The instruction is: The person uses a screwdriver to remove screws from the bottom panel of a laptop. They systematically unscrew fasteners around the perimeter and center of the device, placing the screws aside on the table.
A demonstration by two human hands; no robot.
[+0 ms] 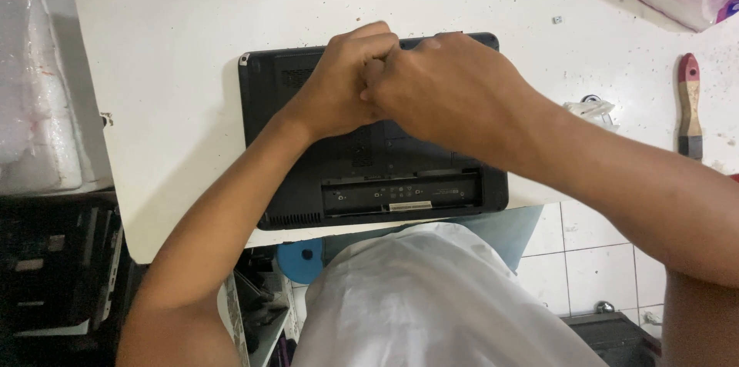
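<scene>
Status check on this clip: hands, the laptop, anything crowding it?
Left hand and right hand pressed together on upturned black laptop. Battery bay empty, facing the person. Paintbrush well off right; nothing crowding.

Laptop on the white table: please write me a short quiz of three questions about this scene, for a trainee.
1. True or false: the laptop lies with its underside up.
2. Where are the left hand and right hand? A) together over the laptop's far half B) on the brush C) off the table
3. Fill in: the open battery bay is on the laptop's ____ edge, toward the person.

Key: 1 true; 2 A; 3 near.
</scene>
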